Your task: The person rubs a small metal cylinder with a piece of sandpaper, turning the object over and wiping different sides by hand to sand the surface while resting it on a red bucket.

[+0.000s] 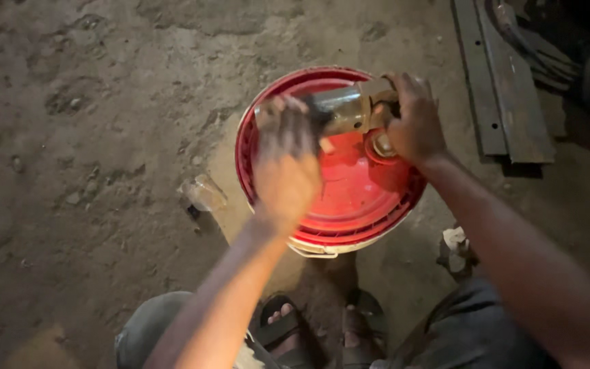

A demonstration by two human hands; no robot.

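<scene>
Two hands are being seen from the head view, both working over a red bucket lid (349,198) that is resting on a pale bucket standing on the dirt floor (90,137). A metal cylindrical part (341,109), dull brass and steel in colour, is being held just above the lid's far edge. The right hand (414,119) is being kept closed around the part's right end. The left hand (285,164) is blurred; it is being held against the part's left end, apparently curled over a small dark object, though the grip itself cannot be told. How far the work on the part has come is not being shown; it is judged to be under way, with the part neither set down nor released.

The lid is being shown as round, glossy, ribbed plastic. The floor is rough, packed earth. A crumpled clear plastic bottle (203,193) is lying just left of the bucket, and flat steel bars (503,89) are lying at upper right.
</scene>
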